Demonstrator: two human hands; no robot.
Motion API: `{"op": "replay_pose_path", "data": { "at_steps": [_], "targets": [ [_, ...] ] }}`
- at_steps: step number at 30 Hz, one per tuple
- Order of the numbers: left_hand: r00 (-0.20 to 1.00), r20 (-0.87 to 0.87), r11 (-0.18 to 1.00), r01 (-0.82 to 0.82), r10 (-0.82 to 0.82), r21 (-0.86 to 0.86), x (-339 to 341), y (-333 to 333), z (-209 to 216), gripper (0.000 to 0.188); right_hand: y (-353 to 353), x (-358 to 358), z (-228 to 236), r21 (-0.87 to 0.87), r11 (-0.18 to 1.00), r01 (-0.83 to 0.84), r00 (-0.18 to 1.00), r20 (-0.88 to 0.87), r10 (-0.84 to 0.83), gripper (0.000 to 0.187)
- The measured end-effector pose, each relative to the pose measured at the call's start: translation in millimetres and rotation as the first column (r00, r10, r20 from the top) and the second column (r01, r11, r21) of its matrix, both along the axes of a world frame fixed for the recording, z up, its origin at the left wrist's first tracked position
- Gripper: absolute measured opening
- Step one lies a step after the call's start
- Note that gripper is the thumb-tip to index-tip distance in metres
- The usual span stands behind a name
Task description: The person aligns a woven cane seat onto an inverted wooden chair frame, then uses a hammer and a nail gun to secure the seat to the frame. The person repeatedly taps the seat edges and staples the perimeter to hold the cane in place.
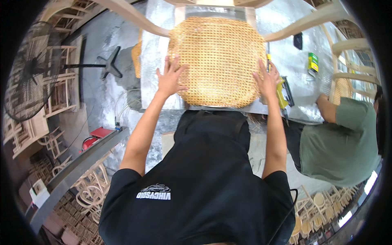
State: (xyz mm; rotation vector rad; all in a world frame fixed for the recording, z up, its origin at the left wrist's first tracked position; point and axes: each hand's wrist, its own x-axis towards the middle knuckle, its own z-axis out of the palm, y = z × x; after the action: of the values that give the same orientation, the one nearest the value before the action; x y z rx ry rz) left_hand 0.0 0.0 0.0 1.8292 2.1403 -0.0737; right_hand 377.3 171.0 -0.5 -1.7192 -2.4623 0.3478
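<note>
A woven cane chair seat (216, 61) lies in front of me, its wooden legs or frame arms (300, 26) reaching outward at the far side. My left hand (170, 80) rests with spread fingers at the seat's left edge, fingertips on the cane. At the right edge, my right hand (267, 81) touches the rim with its fingers stretched out. Neither hand grips anything that I can see. Just right of that hand lies a yellow-green and black staple gun (282, 94). A thin yellow and black tool (268, 58) shows beside the right fingertips, partly hidden.
The seat is on a grey worktable (300, 75), with a green and yellow box (312, 62) and a dark phone-like object (298, 41) at right. A person in a green shirt (341, 143) works close by on the right. At left stand a large fan (30, 71) and stacked chair frames.
</note>
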Motion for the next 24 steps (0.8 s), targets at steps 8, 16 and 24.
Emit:
{"op": "replay_pose_path", "data": {
  "at_steps": [8,16,24],
  "targets": [
    [0.994,-0.097,0.978,0.061,-0.043,0.199,-26,-8,-12,0.066,8,-7,-7,-0.101,0.993,-0.054,0.991,-0.127,0.041,0.074],
    [0.989,0.036,0.963,-0.147,0.142,0.225,-43,14,-10,0.114,11,1,-5,-0.099,0.993,-0.072,0.99,-0.132,0.058,0.076],
    [0.923,0.302,0.969,-0.246,0.24,-0.019,-58,20,-8,0.12,10,-3,-5,-0.127,0.988,-0.091,0.971,-0.23,0.059,0.076]
  ]
}}
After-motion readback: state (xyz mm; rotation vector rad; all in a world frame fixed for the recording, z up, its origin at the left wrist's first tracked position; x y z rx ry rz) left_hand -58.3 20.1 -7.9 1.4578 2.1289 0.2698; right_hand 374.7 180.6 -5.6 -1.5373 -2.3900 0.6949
